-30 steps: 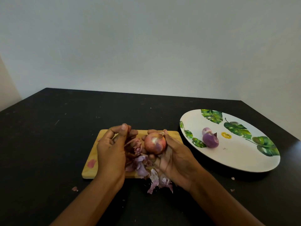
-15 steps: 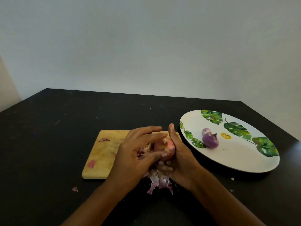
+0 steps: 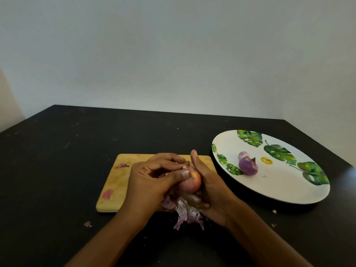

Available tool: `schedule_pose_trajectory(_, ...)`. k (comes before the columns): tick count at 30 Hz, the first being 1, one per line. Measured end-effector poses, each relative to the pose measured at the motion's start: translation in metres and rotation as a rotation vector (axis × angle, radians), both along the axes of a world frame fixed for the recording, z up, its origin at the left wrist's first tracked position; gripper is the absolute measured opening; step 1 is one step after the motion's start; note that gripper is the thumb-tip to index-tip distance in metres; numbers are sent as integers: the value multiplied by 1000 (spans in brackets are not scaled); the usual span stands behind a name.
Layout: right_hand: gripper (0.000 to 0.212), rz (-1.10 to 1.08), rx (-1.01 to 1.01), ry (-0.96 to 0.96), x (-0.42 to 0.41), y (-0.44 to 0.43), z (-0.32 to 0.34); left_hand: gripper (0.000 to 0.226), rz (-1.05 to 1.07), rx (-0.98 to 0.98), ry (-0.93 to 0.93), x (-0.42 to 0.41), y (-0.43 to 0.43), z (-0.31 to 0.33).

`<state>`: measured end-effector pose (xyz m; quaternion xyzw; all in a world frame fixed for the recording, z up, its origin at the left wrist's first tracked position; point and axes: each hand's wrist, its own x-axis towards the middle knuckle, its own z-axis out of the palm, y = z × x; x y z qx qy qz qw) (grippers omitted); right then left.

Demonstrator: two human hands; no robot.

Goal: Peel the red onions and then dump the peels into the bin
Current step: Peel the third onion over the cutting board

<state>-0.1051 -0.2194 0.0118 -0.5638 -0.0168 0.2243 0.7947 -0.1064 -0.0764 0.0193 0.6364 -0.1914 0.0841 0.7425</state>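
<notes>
Round reddish-pink onion (image 3: 190, 181) sits above the near right corner of the pale wooden cutting board (image 3: 119, 182), held btwn both hands. Right hand (image 3: 210, 191) cups it from the right & below, fingers curled under, thumb upright. Left hand (image 3: 148, 182) comes over from the left, thumb & forefinger pinching at the onion's top. Whether they have loose skin or just the stub, can't tell.

Handling, as a judgement: light, firm, round, so prob. prone to roll or slip once the slick inner layer shows. Dry outer skin looks thin & brittle, likely to tear off in flakes. Best hold is a cupped palm around the body, w/ the picking done at top or root end, where skin lifts.

Heap of purple-white papery peels (image 3: 183, 211) lies under the hands, spilling off the board onto the black table (image 3: 57, 170); much of it is hidden by the hands. Onion's underside & left half are covered too. Two peeled purple onions (image 3: 248, 166) rest on the white leaf-print plate (image 3: 279, 185), well to the right. No bin in view.
</notes>
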Motion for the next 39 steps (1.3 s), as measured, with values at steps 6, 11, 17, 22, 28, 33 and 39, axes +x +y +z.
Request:
schedule_pose_trajectory(6, 68, 78, 222, -81, -1, 1, -5, 14, -160, -69, 115, -3, -2, 1)
schedule_pose_trajectory(11, 58, -20, 165, -105, -4, 5, -1, 27, -123, -59, 161, -5, -6, 0)
schedule_pose_trajectory(17, 76, -155, 85, -182, -3, 13, 0, 21, -89, -306, 374, -10, -14, 0)
schedule_pose_trajectory(22, 78, -330, 74, -212, -3, 20, -1, 29, -28, -376, 482, -12, -17, 1)
schedule_pose_trajectory(28, 49, -594, -278, -524, -8, 27, -2, 21, 69, -376, 491, -11, -17, 2)
schedule_pose_trajectory(33, 56, -757, -502, -776, -5, 31, -11, 13, 81, -425, 528, -11, -17, 4)
schedule_pose_trajectory(39, 58, -694, -489, -794, -2, 24, -15, 31, 143, -353, 510, -9, -14, 0)
